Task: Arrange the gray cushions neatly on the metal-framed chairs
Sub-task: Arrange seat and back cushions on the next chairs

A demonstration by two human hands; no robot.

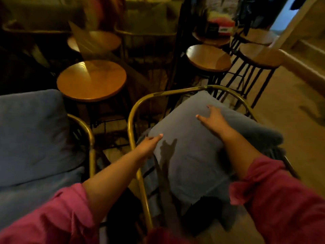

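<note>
Cushion [190,155]: plain blue-gray, no pattern, one dark shadow patch. Second cushion [31,134], left: same plain blue-gray. Chair frame [139,110]: brass-yellow metal, dark worn spots along the top rail. Left chair arm [86,131]: same brass-yellow. Sleeves [281,196]: solid pink-magenta. Near stool [91,80]: amber-brown wood seat with visible grain, black legs. Right stools [208,58]: brown wood seats, black metal legs. Floor [290,124]: tan. Box [222,26], far shelf: red and yellow, blurred.

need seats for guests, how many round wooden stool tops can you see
5: one beside the left chair, one behind it, one centre-right, one at far right, one under the red box. A sixth may sit behind.
</note>
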